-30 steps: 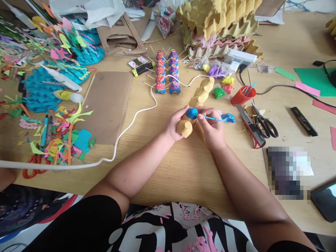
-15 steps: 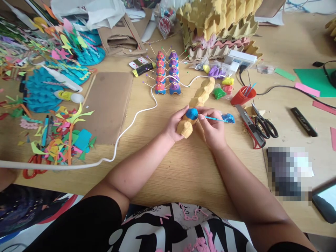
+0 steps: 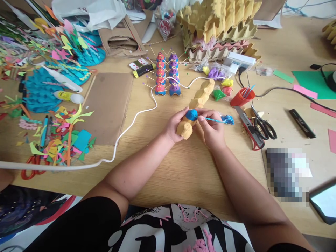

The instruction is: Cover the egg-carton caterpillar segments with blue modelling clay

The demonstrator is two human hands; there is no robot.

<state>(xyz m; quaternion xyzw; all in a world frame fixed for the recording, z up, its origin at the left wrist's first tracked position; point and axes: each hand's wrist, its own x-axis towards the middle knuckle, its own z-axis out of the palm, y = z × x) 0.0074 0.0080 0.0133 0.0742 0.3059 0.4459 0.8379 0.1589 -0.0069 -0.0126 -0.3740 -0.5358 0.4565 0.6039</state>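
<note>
Two hands at centre: the left hand (image 3: 174, 125) wraps its grip around one tan egg-carton strip (image 3: 197, 101), whose near cup carries a blue clay blob (image 3: 191, 114). The right hand (image 3: 212, 131) pinches one thin blue tool (image 3: 213, 119), tip at the blob. The strip's long axis runs from the hands away and rightward. Eight painted cups (image 3: 166, 74) stand in two rows beyond. One red cup (image 3: 239, 99), one pair of scissors (image 3: 264, 125), on a cluttered wooden tabletop (image 3: 189, 168).
</note>
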